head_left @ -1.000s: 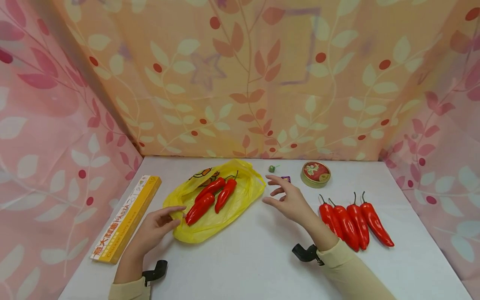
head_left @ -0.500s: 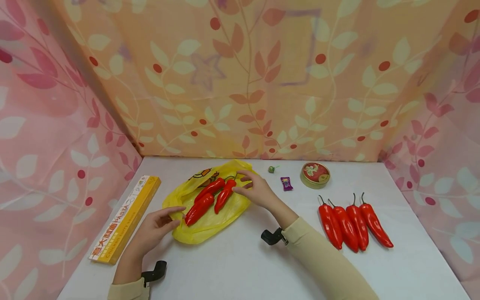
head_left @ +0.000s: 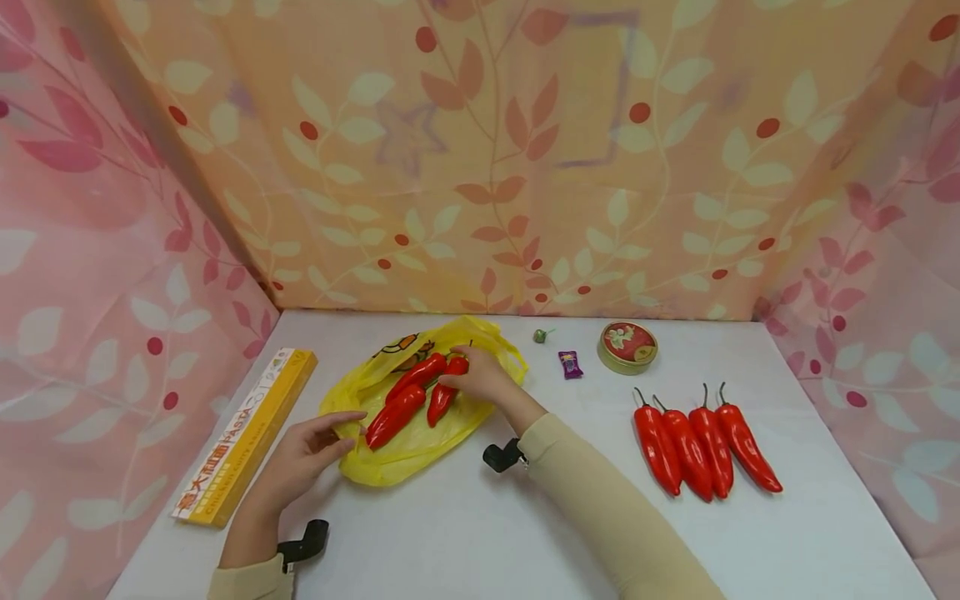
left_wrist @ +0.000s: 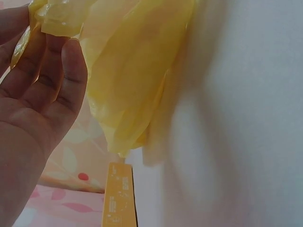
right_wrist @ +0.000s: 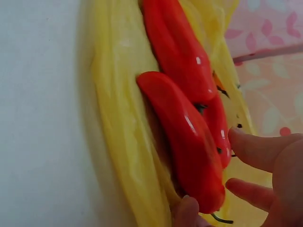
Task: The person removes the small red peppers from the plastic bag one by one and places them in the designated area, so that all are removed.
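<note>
The left hand (head_left: 300,454) pinches the near-left rim of the yellow plastic bag (head_left: 405,467) on the counter (head_left: 450,521). The right hand (head_left: 482,373) has thumb and fingers around the stem end of the rightmost red chili (head_left: 441,407) inside it, though I cannot tell whether it grips. Two other chilies (head_left: 396,417) lie alongside, left of that one.

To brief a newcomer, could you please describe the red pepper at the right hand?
On the white table, left of centre, lies a yellow bag holding three red peppers. Yours is the rightmost pepper there, the only one partly hidden by the right hand in the head view.
</note>
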The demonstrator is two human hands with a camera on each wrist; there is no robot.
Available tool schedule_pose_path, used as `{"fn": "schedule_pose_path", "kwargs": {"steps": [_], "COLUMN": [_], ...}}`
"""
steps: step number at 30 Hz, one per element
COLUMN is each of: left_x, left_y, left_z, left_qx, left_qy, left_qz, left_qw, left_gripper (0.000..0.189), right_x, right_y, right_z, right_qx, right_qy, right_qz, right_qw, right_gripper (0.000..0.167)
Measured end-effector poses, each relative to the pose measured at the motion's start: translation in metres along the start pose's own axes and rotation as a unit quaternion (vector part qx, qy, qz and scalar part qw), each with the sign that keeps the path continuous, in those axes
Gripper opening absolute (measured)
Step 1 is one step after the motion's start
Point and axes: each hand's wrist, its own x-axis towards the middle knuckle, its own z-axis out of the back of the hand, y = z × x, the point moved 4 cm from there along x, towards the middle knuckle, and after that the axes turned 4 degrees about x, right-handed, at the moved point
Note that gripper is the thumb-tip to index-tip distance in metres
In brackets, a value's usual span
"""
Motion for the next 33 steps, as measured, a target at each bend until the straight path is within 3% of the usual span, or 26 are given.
{"fn": "schedule_pose_path", "kwargs": {"steps": [6, 16, 33], "left_x": [0.001, 0.0, 0.001], "left_y": [-0.003, -0.004, -0.003], "left_z": [0.0, 0.001, -0.002], "left_qx": [0.002, 0.004, 0.001], "left_qy": [0.001, 0.001, -0.001], "left_qz": [0.0, -0.003, -0.006], "left_qw": [1.0, 1.0, 1.0], "left_gripper": [0.033, 0.034, 0.034], "right_x": [0.004, 0.0, -0.054], "right_y": [0.0, 0.001, 0.018], "right_z": [-0.009, -0.013, -0.002], "right_qx": [-0.024, 0.008, 0.048], "right_qy": [-0.019, -0.071, 0.021], "right_qz": [-0.011, -0.048, -0.007], "right_qw": [0.9995, 0.9963, 0.9986], "right_gripper": [0.061, 0.05, 0.05]}}
